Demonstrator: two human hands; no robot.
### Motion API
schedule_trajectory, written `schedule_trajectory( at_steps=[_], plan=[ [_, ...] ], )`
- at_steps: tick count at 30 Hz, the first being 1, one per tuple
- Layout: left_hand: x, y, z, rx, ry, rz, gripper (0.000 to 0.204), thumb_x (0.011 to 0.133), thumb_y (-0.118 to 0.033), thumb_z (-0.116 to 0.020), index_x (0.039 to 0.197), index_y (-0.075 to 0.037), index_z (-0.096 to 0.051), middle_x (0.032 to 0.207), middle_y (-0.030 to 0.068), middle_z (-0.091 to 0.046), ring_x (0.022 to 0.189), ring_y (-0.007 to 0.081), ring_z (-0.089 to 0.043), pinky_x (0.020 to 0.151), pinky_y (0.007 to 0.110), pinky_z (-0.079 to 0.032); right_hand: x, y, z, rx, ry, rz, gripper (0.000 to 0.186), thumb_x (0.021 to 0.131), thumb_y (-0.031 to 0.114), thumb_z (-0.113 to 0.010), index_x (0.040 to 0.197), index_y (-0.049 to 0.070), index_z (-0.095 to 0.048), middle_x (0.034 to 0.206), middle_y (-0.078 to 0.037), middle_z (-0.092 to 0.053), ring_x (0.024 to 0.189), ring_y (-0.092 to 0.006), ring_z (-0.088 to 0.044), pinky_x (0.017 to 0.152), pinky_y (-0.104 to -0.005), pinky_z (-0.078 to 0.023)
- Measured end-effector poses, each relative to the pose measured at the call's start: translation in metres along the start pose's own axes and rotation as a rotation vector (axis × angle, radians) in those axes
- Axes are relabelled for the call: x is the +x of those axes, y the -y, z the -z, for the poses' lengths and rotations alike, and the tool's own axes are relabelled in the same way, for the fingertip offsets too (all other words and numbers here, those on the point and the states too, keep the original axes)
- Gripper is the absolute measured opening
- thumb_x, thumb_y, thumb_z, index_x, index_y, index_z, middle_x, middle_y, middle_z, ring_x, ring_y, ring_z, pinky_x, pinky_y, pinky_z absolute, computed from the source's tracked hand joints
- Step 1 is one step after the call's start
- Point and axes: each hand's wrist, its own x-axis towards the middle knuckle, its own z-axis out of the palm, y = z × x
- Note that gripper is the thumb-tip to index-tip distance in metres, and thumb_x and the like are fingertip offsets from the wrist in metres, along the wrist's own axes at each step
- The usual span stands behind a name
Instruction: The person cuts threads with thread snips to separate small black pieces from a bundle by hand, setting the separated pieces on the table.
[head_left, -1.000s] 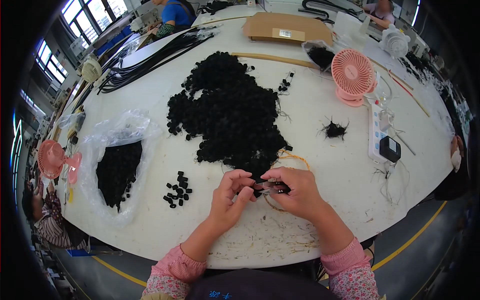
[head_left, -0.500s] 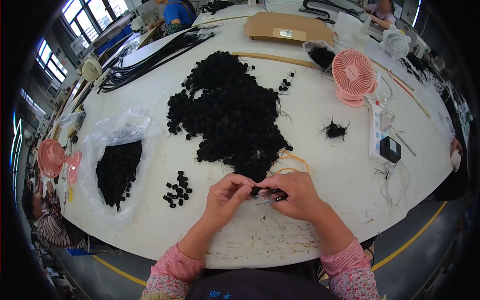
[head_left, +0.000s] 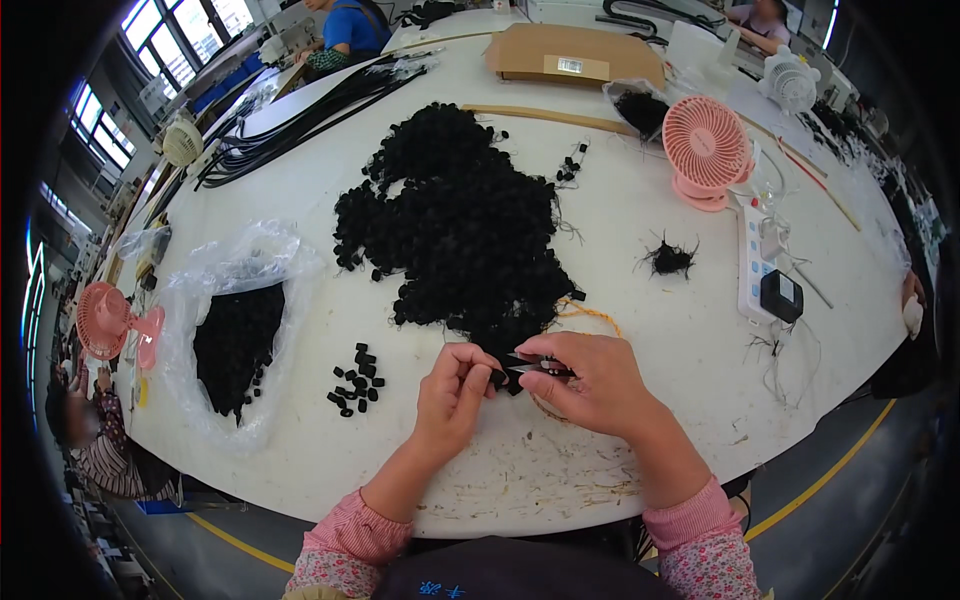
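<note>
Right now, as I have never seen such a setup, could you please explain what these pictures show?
The two hands in the middle are a person's own bare hands. Every picture comes from one wide camera worn on that person's head, looking down, so straight edges look bent and the picture's left is the person's left. On the white table lies a big pile of small black pieces. To its left are a clear plastic bag holding more black pieces and a small loose group. To the right stand a pink fan and a white power strip. The left hand pinches a black piece; the right hand holds small scissors, blades toward the left hand.
</note>
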Motion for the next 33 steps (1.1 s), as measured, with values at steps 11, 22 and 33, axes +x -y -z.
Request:
schedule_trajectory(
  at_steps=[11, 22, 33],
  plan=[
    [-0.0026, -0.0019, -0.0005, 0.338, 0.024, -0.109, 0.007, 0.097, -0.003, -0.047, 0.102, -0.001, -0.051, 0.088, 0.0051, -0.060, 0.069, 0.0069, -0.055, 0.062, 0.020, -0.048, -0.0023, -0.0039, -0.0006, -0.116, 0.058, 0.109, 0.013, 0.082, 0.027, -0.068, 0.089, 0.016, -0.068, 0.065, -0.004, -0.061, 0.058, -0.0235, -0.059, 0.054, -0.0340, -0.045],
    [-0.0011, 0.0004, -0.0041, 0.341, -0.003, -0.151, 0.006, 0.094, -0.004, -0.053, 0.101, -0.002, -0.054, 0.081, 0.0057, -0.057, 0.068, 0.0117, -0.054, 0.063, 0.024, -0.045, -0.0034, -0.0032, 0.0026, -0.087, 0.093, 0.070, 0.013, 0.083, 0.028, -0.067, 0.088, 0.016, -0.067, 0.065, -0.003, -0.061, 0.057, -0.0228, -0.060, 0.053, -0.0340, -0.044],
    [-0.0024, -0.0036, -0.0048, 0.451, 0.033, -0.194, 0.006, 0.093, -0.003, -0.055, 0.099, -0.003, -0.054, 0.080, 0.0067, -0.059, 0.067, 0.0123, -0.055, 0.062, 0.025, -0.045, -0.0036, -0.0044, 0.0025, -0.191, 0.101, 0.139, 0.012, 0.082, 0.027, -0.068, 0.087, 0.016, -0.068, 0.064, -0.003, -0.059, 0.059, -0.0239, -0.059, 0.054, -0.0357, -0.045]
  ],
)
